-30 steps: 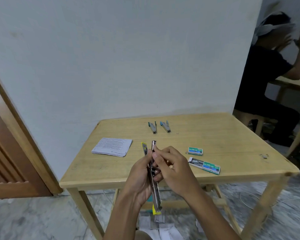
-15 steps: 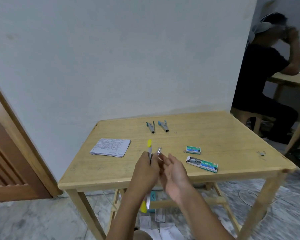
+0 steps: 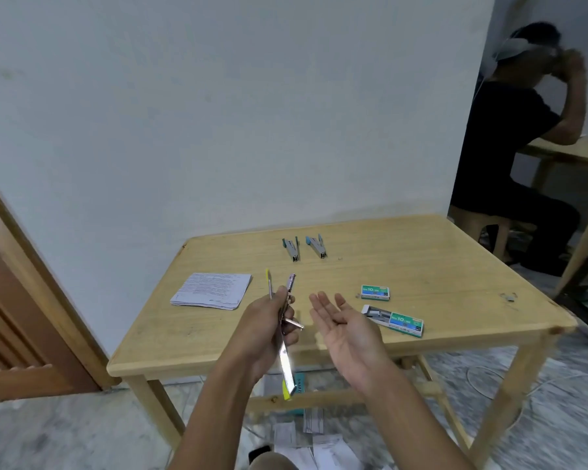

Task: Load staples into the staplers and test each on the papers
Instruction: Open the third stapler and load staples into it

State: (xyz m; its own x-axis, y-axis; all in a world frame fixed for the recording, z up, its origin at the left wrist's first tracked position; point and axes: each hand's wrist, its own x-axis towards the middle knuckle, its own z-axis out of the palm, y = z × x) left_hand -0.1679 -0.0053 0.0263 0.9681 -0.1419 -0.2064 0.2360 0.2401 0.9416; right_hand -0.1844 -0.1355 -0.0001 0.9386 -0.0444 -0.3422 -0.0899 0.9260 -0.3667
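Observation:
My left hand [image 3: 263, 329] grips a yellow and metal stapler [image 3: 287, 364] that is swung wide open, its arms pointing up and down above the table's front edge. My right hand [image 3: 345, 329] is held palm up beside it, fingers straight, holding nothing. Two grey-blue staplers [image 3: 292, 248] [image 3: 316, 246] lie at the back of the wooden table [image 3: 421, 266]. A stack of printed papers [image 3: 213, 290] lies at the left. A closed green staple box [image 3: 375, 292] and an open one [image 3: 393, 320] lie to the right of my hands.
A white wall rises behind the table and a wooden door [image 3: 11, 320] stands at the left. Another person [image 3: 513, 144] sits at a second table at the right. Loose papers [image 3: 314, 442] lie on the marble floor under the table. Loose staples [image 3: 509, 296] lie near the right edge.
My right hand has let go of the stapler and moved right, turning palm up. My left hand still holds the open stapler, which has tilted a little.

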